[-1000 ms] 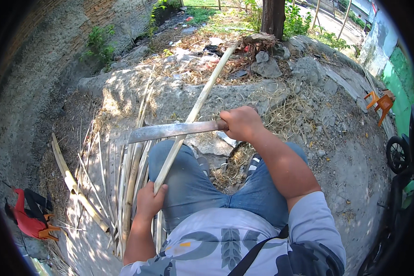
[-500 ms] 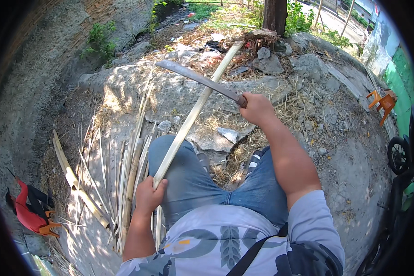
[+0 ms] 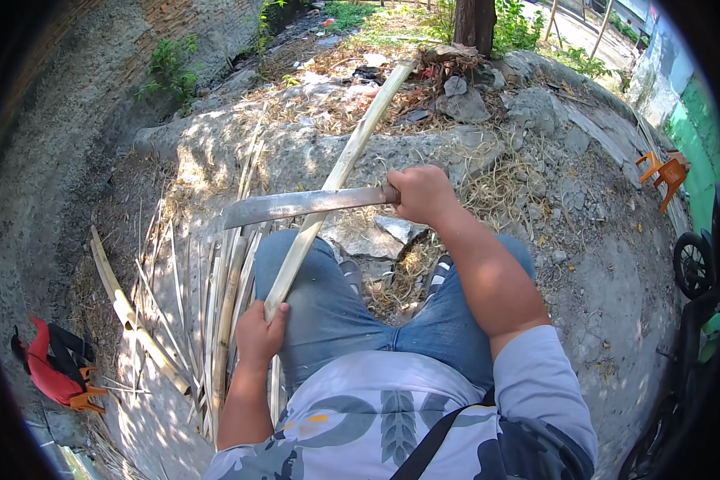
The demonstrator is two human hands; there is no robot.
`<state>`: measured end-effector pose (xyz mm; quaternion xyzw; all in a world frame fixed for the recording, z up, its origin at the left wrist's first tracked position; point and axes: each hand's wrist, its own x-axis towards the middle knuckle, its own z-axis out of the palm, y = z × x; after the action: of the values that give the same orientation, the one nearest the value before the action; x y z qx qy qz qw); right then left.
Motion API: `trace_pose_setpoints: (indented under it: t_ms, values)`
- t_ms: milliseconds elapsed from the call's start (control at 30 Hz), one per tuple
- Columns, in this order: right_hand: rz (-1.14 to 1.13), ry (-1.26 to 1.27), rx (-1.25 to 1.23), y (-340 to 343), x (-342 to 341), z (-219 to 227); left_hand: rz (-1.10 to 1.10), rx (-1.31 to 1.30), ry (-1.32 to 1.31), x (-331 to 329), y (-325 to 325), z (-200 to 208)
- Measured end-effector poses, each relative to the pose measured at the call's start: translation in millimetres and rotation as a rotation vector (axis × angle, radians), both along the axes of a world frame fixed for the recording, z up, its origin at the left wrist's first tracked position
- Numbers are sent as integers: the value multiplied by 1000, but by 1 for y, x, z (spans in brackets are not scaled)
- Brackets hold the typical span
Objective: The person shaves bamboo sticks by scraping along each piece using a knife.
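Note:
My left hand [image 3: 259,334] grips the near end of a long pale bamboo strip [image 3: 346,164], which slants up and away to the right over my left thigh. In my right hand [image 3: 421,194] is the handle of a machete [image 3: 296,206]. Its broad grey blade points left and lies across the strip, roughly at its middle; whether the edge bites into the strip I cannot tell. The strip's far end reaches close to the tree stump.
Several split bamboo pieces [image 3: 224,320] lie beside my left leg, with a thicker bamboo length [image 3: 132,320] further left. Broken rocks [image 3: 462,104] and dry shavings lie ahead. A person in red [image 3: 52,372] sits at far left. An orange chair [image 3: 662,178] and a motorbike wheel [image 3: 690,266] are at right.
My right hand has moved left and slightly nearer with the machete. The blade has slid down the strip toward me and now lies flatter across it. My left hand keeps its hold.

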<state>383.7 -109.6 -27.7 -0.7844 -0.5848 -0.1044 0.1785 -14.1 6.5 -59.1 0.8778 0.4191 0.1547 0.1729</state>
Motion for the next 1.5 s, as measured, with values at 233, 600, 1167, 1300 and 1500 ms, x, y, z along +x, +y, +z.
trace_pose_setpoints:
  t_ms: [233,600,1167,1300,1500]
  values:
    - [35,45,-134,-2,-17,4,-11,-2,20,1,-6,14]
    - [-55,66,-117,-6,2,0,-18,40,24,10,3,7]
    - [-108,80,-44,-4,-2,-5,-77,54,2,10,2,10]
    - [-67,98,-161,-6,-3,10,-63,69,29,13,3,16]
    - [210,7,-153,15,-44,-5,-63,101,46,11,1,14]
